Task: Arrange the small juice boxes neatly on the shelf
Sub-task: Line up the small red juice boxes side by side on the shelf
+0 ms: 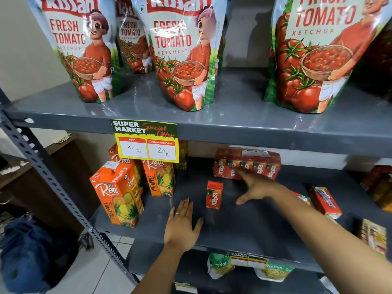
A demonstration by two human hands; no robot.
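Observation:
One small red Maaza juice box (214,195) stands upright alone in the middle of the grey shelf (244,225). Behind it, at the back, a shrink-wrapped pack of several small Maaza boxes (247,164) lies across the shelf. My right hand (255,188) reaches in with fingers spread, its fingertips touching the front of that pack and holding nothing. My left hand (182,224) lies flat and open on the shelf, just left of the single box and apart from it. More small juice boxes (325,202) lie tipped over at the right, partly hidden by my right arm.
Tall orange pineapple juice cartons (118,195) stand at the shelf's left. Ketchup pouches (182,54) fill the shelf above, with a price tag (146,141) hanging from its edge. Snack packets (218,265) sit on the shelf below. A slotted metal upright (48,175) runs down the left.

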